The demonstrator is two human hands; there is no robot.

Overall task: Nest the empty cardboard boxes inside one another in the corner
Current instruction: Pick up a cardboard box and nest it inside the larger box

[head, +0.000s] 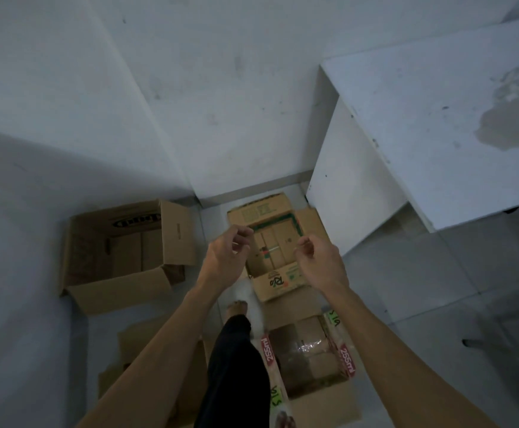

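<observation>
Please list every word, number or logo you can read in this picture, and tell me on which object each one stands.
"255ml": printed in white on red on both side flaps of the nearest open box, seen rotated.
Green handwritten marks on the same flaps: not readable.
Logo on the front flap of the middle box: upside down, too blurred to read.
Fine print on its far flap: too small.
Black oval logo inside the left box: blurred, unreadable.

Plain brown large box (119, 257) with a black oval logo; brown middle box (275, 251) edged green inside; near box (310, 356) carries red bands (white "255ml" lettering).
</observation>
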